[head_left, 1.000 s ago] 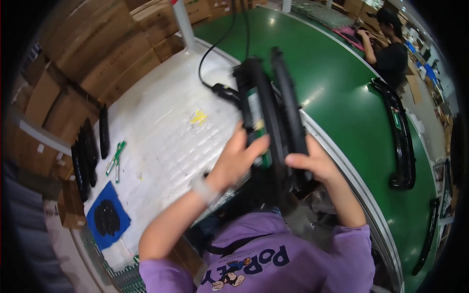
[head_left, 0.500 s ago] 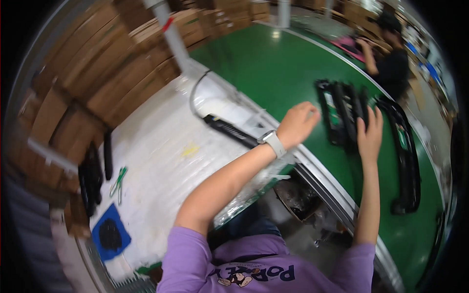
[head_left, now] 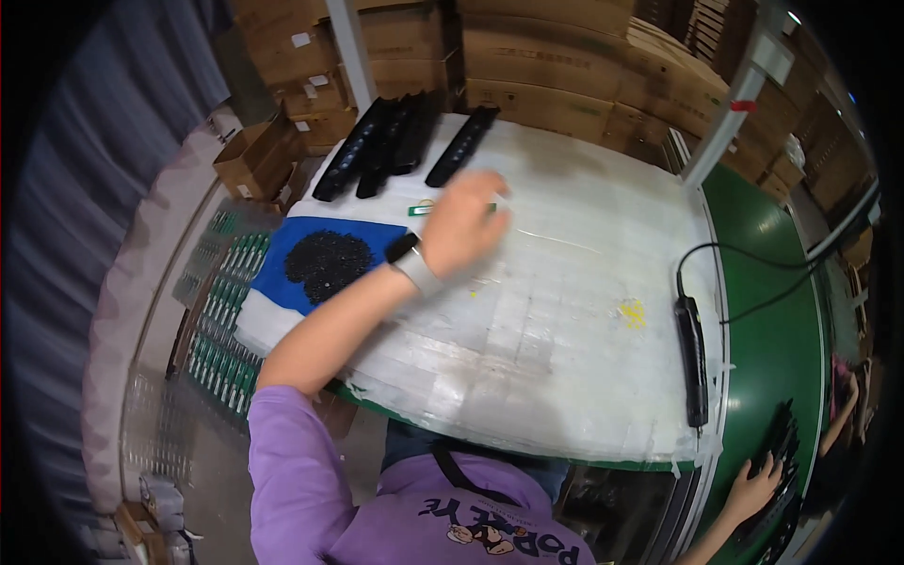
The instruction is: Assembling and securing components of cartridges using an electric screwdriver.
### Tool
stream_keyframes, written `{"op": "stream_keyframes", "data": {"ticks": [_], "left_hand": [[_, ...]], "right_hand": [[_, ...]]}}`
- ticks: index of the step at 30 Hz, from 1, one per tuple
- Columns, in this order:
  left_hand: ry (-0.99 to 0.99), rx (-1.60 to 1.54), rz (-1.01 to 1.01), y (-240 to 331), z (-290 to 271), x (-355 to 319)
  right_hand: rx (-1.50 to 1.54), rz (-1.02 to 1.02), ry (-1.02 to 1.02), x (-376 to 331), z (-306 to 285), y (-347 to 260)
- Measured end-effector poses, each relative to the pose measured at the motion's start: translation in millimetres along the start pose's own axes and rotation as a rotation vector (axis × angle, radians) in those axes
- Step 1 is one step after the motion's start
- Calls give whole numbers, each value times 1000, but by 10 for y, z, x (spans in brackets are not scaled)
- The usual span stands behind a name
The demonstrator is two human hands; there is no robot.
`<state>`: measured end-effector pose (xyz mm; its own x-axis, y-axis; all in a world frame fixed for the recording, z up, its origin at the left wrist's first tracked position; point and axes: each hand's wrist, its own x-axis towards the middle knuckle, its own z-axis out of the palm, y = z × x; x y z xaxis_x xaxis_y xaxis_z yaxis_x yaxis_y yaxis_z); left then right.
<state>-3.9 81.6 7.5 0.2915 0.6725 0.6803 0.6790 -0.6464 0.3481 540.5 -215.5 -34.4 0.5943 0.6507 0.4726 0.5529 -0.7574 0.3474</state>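
Note:
My left hand (head_left: 466, 224) hovers over the far left of the white-covered table (head_left: 556, 339), slightly blurred, fingers apart with nothing visible in them. Partly hidden beneath it is a small green-and-white item (head_left: 418, 211). Just beyond lies a long black plastic housing (head_left: 461, 146), with several similar black housings (head_left: 355, 151) grouped to its left. At the lower right, my right hand (head_left: 756, 488) rests with spread fingers against black parts (head_left: 780, 443) on the green belt (head_left: 753, 377).
A blue cloth (head_left: 282, 254) with a pile of small black pieces (head_left: 330, 264) lies near my left forearm. Trays of green circuit boards (head_left: 221, 325) stand left of the table. A corded black screwdriver (head_left: 692, 363) lies along the right edge. Cardboard boxes (head_left: 537, 66) line the back.
My view has turned left. My left hand has gone from beside the black parts on the belt to the table's far left; my right hand stays at the belt parts.

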Motion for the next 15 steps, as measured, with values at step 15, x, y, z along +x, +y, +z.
{"op": "stream_keyframes", "data": {"ticks": [15], "left_hand": [[-254,827,-620,-1718,-551,116]], "right_hand": [[1110,-644,87,-373,-1587,-2224]]}}
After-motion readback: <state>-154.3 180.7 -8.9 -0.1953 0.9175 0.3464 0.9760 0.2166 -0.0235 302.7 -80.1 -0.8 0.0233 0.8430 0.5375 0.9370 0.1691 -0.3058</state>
